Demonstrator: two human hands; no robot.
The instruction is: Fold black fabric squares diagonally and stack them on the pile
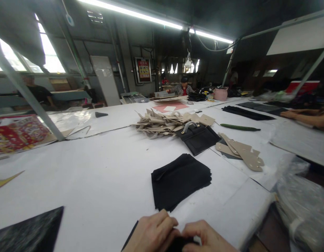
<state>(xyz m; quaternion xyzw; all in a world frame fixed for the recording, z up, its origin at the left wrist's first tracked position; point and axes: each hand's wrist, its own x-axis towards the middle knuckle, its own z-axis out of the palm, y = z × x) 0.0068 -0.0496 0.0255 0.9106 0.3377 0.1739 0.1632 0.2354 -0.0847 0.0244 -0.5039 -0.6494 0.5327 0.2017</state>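
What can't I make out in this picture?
All in the head view:
- Black piece: mostly hidden by the left hand and right hand, and cut off by the bottom edge.
- Dark sheet: cut off by the left and bottom edges.
- Framed poster: lettering too small and blurred to read.

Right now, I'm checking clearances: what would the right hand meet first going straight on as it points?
The right hand would likely meet the left hand, just to its left; depth is unclear.
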